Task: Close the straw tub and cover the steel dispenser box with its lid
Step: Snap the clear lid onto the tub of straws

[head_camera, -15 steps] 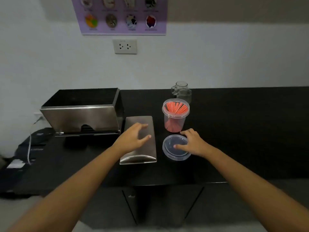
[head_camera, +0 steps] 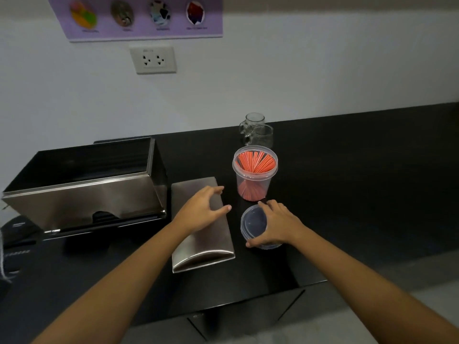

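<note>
A clear plastic tub (head_camera: pixel 254 173) full of red straws stands open on the black counter (head_camera: pixel 360 184). Its round clear lid (head_camera: pixel 253 223) lies just in front of it, and my right hand (head_camera: pixel 277 225) grips that lid with fingers over the far rim and thumb at the near edge. The open steel dispenser box (head_camera: pixel 82 189) sits at the left. Its curved steel lid (head_camera: pixel 206 244) lies flat between the box and the tub. My left hand (head_camera: pixel 202 211) rests spread on that lid's upper part, fingers apart.
Two empty glass mugs (head_camera: pixel 258 131) stand behind the tub near the wall. A wall socket (head_camera: pixel 152 59) and a purple poster (head_camera: pixel 139 16) are above. Dark devices with a cable (head_camera: pixel 15 242) lie at the far left. The counter's front edge runs below my forearms.
My right hand has closed round the round lid, thumb now at its near edge. My left hand stays on the steel lid. The camera has moved closer and tilted.
</note>
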Tool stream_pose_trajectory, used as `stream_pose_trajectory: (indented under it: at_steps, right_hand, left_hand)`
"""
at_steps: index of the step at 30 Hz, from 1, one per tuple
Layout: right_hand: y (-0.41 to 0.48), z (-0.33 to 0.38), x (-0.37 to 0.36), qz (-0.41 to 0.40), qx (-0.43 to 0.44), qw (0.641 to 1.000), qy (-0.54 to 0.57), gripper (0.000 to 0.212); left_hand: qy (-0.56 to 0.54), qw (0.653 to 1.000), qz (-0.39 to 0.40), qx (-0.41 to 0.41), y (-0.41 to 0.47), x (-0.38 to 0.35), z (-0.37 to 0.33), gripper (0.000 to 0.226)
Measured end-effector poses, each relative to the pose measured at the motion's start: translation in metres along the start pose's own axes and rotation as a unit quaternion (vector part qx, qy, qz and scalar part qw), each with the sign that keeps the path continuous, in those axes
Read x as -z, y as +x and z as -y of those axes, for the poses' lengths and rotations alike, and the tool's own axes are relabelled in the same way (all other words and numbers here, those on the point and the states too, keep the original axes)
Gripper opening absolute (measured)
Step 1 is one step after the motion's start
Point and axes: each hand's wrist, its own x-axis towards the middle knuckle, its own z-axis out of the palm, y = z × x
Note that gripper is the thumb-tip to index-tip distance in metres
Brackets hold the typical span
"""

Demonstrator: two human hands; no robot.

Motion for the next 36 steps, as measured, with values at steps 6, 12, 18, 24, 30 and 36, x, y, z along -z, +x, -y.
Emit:
stream_pose_trajectory:
  at_steps: [6, 12, 18, 24, 30, 36]
  right_hand:
    - [-0.003, -0.002, 0.003, -0.018, -0.02, 0.999, 0.026, 0.113]
    - [-0.02, -0.018, 0.013, -0.047, -0.066, 0.993, 0.089, 0.111]
    - [-0.03, -0.045, 0.047, -0.105, -0.116, 0.974, 0.163, 0.113]
    - [-0.016, -0.047, 0.096, -0.155, -0.081, 0.969, 0.174, 0.112]
    - [0.015, -0.025, 0.134, -0.162, 0.009, 0.976, 0.148, 0.107]
    - [0.044, -0.001, 0.147, -0.112, 0.084, 0.984, 0.115, 0.108]
  left_hand:
    - [-0.021, 0.999, -0.015, -0.022, 0.021, -0.003, 0.003, 0.059]
    - [-0.05, 0.999, -0.005, -0.015, 0.043, -0.006, 0.0, 0.074]
    - [-0.044, 0.998, 0.024, -0.022, 0.057, -0.006, -0.001, 0.08]
    - [-0.072, 0.997, 0.028, 0.009, 0.069, 0.0, -0.004, 0.089]
    - [-0.088, 0.994, 0.053, 0.028, 0.076, -0.003, -0.005, 0.097]
    - [-0.141, 0.988, 0.044, 0.038, 0.078, -0.012, -0.007, 0.096]
